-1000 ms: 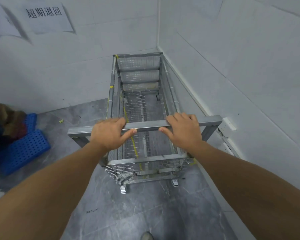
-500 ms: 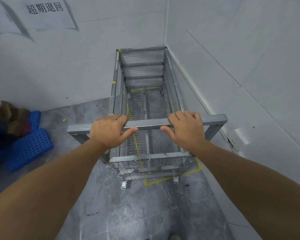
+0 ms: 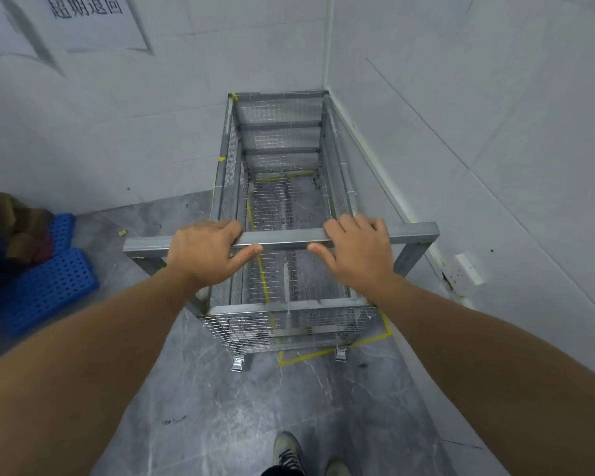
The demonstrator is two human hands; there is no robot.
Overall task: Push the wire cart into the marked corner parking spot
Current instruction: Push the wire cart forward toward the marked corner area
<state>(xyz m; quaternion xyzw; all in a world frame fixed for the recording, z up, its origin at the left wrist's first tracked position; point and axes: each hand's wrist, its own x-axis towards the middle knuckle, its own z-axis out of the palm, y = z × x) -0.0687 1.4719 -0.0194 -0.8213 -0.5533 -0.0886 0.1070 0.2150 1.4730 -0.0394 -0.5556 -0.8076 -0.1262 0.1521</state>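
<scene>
The floor [image 3: 220, 407] is grey stone-look tile with pale veining and a few dark scuffs. Two white tiled walls meet in a corner [image 3: 326, 63] at the far end. The left wall [image 3: 117, 132] carries a paper sign [image 3: 93, 22] with four printed characters, seen at the top edge. The right wall [image 3: 478, 132] has a pale skirting strip along its base and a white socket plate [image 3: 468, 268] low down, with chipped, dark damage just beside it.

The wire cart [image 3: 282, 207] stands lengthwise in the corner. Its far end is against or just short of the left wall; its right side runs close along the right wall. Yellow tape lines [image 3: 323, 353] mark a rectangle on the floor. The near tape corner shows just in front of the cart's near wheels, and more tape is visible through the mesh bottom.

The left hand [image 3: 207, 254] grips the handle bar [image 3: 282, 239], fingers curled over the top and thumb underneath. The right hand [image 3: 356, 252] rests on the same bar, fingers draped over the top and thumb extended below; a full closed grip cannot be confirmed.

Blue perforated crates [image 3: 49, 283] lie at the left, with brown cardboard [image 3: 11, 221] on them. A shoe [image 3: 287, 451] shows at the bottom edge.
</scene>
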